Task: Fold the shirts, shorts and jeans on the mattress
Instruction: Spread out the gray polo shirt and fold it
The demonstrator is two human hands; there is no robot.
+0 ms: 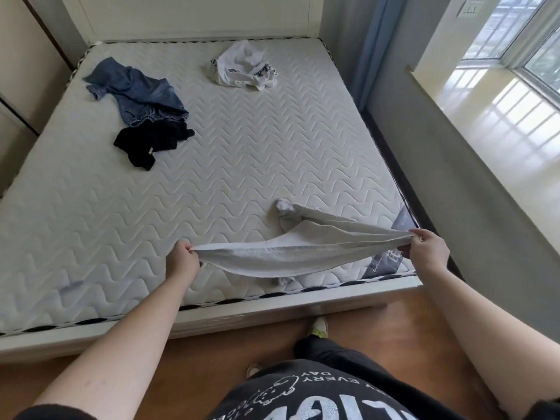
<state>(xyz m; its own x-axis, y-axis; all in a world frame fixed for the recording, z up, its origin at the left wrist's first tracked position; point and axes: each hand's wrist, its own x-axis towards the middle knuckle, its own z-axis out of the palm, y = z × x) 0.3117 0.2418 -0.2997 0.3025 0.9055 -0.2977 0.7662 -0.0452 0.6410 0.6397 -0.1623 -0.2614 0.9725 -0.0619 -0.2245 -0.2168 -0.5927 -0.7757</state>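
The fingers of the left hand [183,258] are curled tight around one end of a pale grey garment [303,248], and the fingers of the right hand [426,248] pinch its opposite end, so the cloth is stretched taut between the two hands above the near right part of the mattress [242,165]. The garment's middle sags, and a twisted tail of it trails back onto the quilted mattress, ending in a small white bunch. Which kind of garment it is cannot be told. Well apart, on the far left of the mattress, lies a crumpled blue denim piece [139,90], with a black garment [151,142] touching its near edge. Near the far edge, toward the right, a white garment with black lettering [242,68] lies in a heap. The mattress sits in a white bed frame [272,310] on a wooden floor [378,328], with a window [521,40] to the right.
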